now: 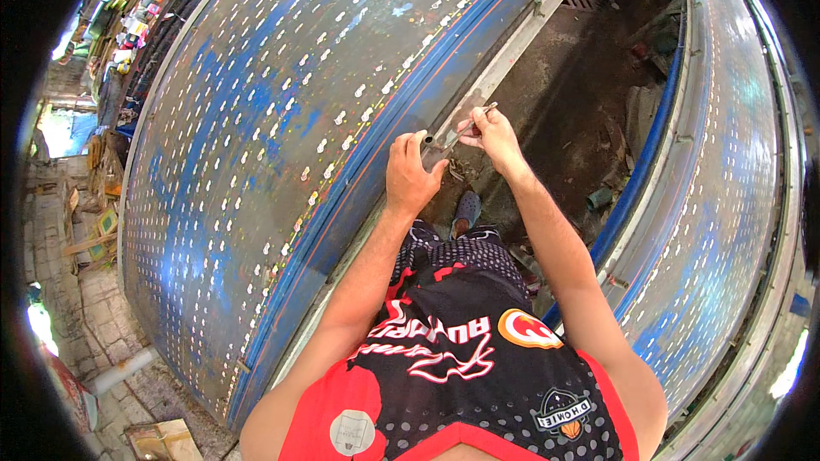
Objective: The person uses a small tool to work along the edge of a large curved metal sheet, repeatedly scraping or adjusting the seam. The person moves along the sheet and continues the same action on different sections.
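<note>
Work in hand is at the long pale metal edge rail point(504, 60), which runs along the big curved grey sheet w/ blue patches and small white marks point(282, 119). L hand point(412, 175) is at the near stretch of the rail, fingers arched on its sheet side by a small dark round hollow end point(429, 139), thumb parted from them and reaching across, so a gap shows btwn. R hand point(491, 137) is just past the rail's other side, over the gap in the frame, thumb and fingers pinching a thin greyish metal piece point(490, 107); it's too small & half covered by the fingers, so can't tell if it's a tool or a fitting. Step, as I'd judge it: small close work at that spot, L hand steadying, R hand bringing the thin piece to bear. Next move would call for a firm pinch, L hand kept steady, and the piece lined up w/ the rail before any push or turn; it could slip into the gap. Down beyond the rail, on the R hand's side: brown dirty floor point(564, 60) and a grey-blue sandal point(467, 207). Farther off that side, across the gap: a 2nd curved sheet, also grey & blue point(726, 205).
</note>
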Tool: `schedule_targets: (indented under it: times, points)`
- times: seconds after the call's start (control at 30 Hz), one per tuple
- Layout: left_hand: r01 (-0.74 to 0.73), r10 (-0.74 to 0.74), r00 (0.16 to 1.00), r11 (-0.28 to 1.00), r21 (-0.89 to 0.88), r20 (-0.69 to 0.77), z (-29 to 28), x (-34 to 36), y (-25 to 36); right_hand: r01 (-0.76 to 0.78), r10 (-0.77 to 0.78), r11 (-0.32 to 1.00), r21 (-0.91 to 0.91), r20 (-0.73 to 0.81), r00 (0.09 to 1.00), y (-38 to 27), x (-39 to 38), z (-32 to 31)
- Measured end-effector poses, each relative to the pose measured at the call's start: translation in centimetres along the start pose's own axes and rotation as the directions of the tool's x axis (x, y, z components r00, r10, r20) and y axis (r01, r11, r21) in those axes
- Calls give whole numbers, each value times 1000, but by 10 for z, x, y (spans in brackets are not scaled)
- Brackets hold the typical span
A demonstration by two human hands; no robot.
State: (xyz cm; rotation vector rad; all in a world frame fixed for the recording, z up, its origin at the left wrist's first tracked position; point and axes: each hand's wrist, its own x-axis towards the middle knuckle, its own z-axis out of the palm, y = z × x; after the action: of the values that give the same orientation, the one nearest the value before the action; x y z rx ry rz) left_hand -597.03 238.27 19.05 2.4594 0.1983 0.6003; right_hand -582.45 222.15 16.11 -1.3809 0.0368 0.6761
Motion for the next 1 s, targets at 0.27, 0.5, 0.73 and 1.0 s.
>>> schedule_targets:
  times: [0.27,0.5,0.73,1.0]
  points:
    - [60,-65,997,994,-94,-44,26,6,-6,-140,138,990,25,40,990,1,21,-7]
    - [-40,38,998,999,-35,-58,23,4,-7,-124,127,987,-100,22,992,-13,18,1]
    - [-58,55,997,997,-52,-58,21,-1,-9,109,-92,877,-468,57,994,-41,-11,31]
    - [-69,60,997,976,-208,-49,16,-1,-25,305,-365,776,-552,1,931,-13,-20,33]
